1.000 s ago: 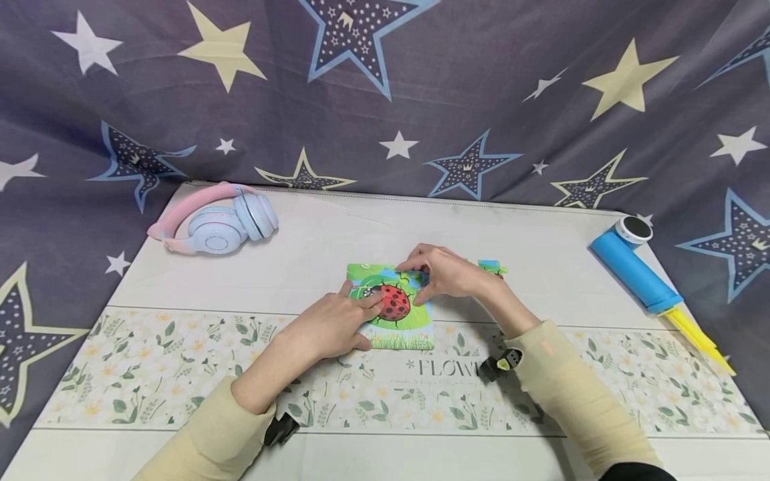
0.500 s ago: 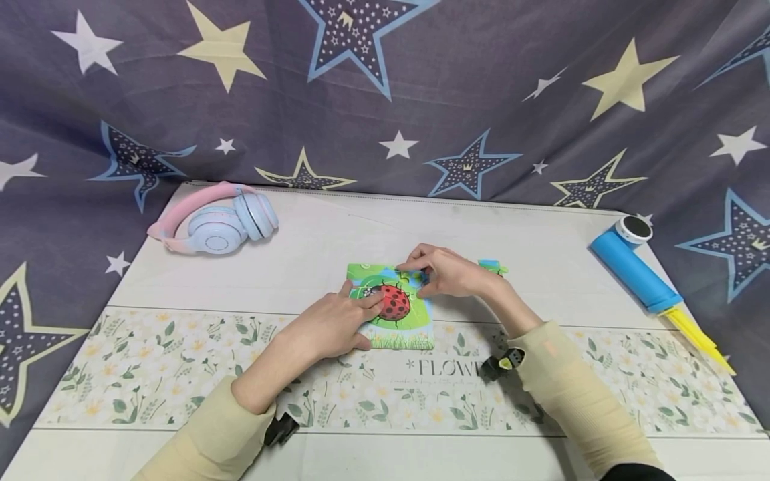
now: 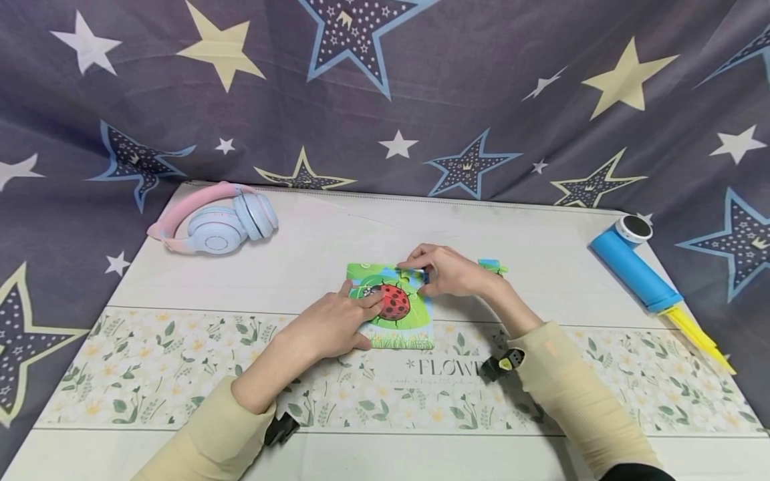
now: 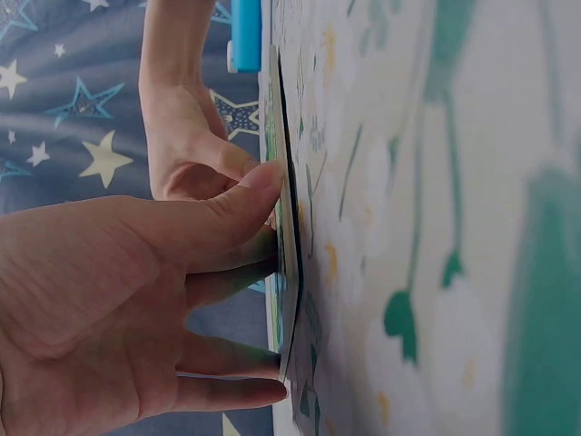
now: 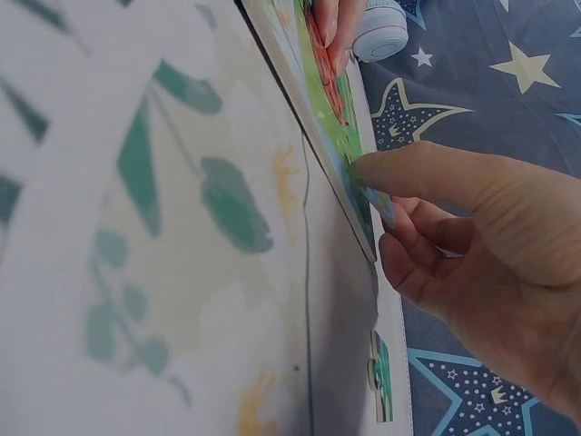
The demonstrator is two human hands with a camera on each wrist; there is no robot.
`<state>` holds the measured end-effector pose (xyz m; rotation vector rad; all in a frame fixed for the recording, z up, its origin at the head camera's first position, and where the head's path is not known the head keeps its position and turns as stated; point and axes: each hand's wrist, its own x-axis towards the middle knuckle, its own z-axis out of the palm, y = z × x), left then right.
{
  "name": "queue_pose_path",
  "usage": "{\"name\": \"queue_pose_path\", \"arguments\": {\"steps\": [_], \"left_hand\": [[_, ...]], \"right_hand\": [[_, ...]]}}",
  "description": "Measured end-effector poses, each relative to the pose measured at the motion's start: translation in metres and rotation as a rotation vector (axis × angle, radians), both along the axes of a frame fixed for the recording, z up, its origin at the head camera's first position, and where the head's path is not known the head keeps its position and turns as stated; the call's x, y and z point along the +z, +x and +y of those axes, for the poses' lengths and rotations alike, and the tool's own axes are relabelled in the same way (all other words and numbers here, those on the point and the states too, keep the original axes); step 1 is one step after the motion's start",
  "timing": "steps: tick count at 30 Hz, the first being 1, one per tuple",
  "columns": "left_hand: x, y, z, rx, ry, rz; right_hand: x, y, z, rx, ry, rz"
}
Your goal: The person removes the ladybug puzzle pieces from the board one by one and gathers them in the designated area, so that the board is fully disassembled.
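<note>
A square jigsaw puzzle (image 3: 400, 337) with a red ladybug on a green leaf lies on the table. My left hand (image 3: 337, 324) rests on its left side, fingertips pressing the picture and the thumb at the near edge. At the far right corner, my right hand (image 3: 448, 270) pinches a puzzle piece (image 5: 379, 202) between thumb and fingers. That piece stands tilted over the board in the right wrist view, mostly hidden by the fingers. Right of the hand lies a loose puzzle piece (image 3: 492, 266), blue and green.
Pink and blue headphones (image 3: 219, 227) lie at the back left. On the right are a blue tube-shaped thing (image 3: 637, 270) with a round dark-topped end and a yellow strip (image 3: 698, 337) beyond it. A star-patterned cloth (image 3: 385, 120) hangs behind the table.
My right thumb has shifted slightly away from the ladybug, towards the far right corner of the puzzle. The left hand stays where it was.
</note>
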<state>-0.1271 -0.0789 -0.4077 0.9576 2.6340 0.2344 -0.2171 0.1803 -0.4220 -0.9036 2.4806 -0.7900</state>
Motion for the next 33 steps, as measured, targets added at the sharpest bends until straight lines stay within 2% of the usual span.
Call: {"name": "queue_pose_path", "arguments": {"steps": [9,18,25,33], "left_hand": [[0.001,0.0,0.0,-0.002,-0.001,0.004],[0.001,0.001,0.0,0.003,0.001,-0.001],[0.001,0.001,0.0,-0.001,0.002,0.004],[0.001,0.002,-0.001,-0.013,0.007,0.019]], "right_hand": [[0.001,0.002,0.0,0.018,0.037,0.085],[0.002,0.005,0.001,0.001,0.051,0.174],[0.0,0.007,0.01,-0.021,-0.025,0.205],[0.003,0.007,0.036,-0.073,-0.126,0.233]]}}
